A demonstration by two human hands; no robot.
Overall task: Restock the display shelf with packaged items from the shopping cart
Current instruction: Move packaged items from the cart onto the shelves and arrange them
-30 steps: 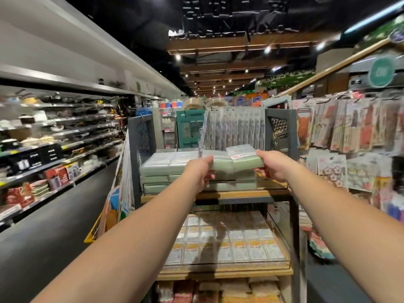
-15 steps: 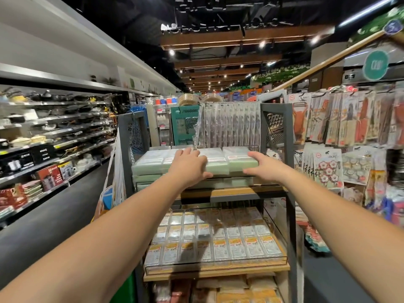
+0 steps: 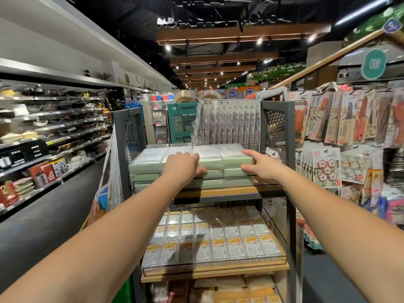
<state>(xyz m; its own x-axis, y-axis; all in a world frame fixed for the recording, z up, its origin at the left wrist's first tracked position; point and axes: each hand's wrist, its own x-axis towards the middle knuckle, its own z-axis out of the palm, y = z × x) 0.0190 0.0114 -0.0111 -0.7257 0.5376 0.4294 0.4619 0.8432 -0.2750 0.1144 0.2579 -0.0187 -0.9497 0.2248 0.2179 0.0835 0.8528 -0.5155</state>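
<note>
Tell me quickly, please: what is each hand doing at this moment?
Left hand: open, fingers lying flat on the top pale green packages, thumb at their front edge.
Right hand: open, fingers straight against the right end of the same stack.

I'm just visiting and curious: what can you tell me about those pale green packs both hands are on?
The pale green packs are flat, rectangular, wrapped in clear glossy film with white labels on top. They lie stacked in layers, side by side in rows, on the top wooden shelf behind a low clear front rail. The left hand lies over the top layer's front edge; the right hand touches its right corner.
</note>
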